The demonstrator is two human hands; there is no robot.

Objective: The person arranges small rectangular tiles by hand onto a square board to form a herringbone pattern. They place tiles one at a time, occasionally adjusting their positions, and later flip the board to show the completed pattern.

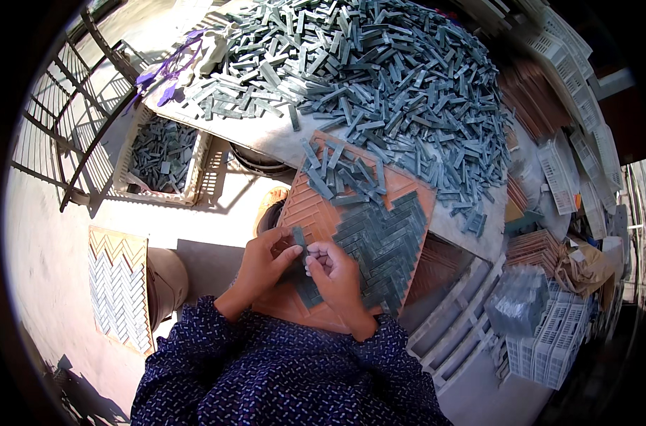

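My left hand point(265, 264) pinches a small grey-green tile strip point(299, 236) upright between thumb and fingers. Close beside it, my right hand point(335, 278) is closed, its curled fingertips meeting the strip's lower end. Both hands are over an orange mould tray point(310, 207) with herringbone slots, tilted against the table edge. Dark green strips point(380, 238) fill much of its middle and right in a herringbone pattern. Loose strips point(341, 174) lie heaped on the tray's upper part. My hands hide part of its lower left.
A large pile of strips point(380, 78) covers the table point(266, 135). On the left stand a crate point(121, 170) of strips and another herringbone tray point(118, 291) against a bucket point(168, 280). White plastic baskets point(550, 341) and stacked orange trays point(532, 252) are at right.
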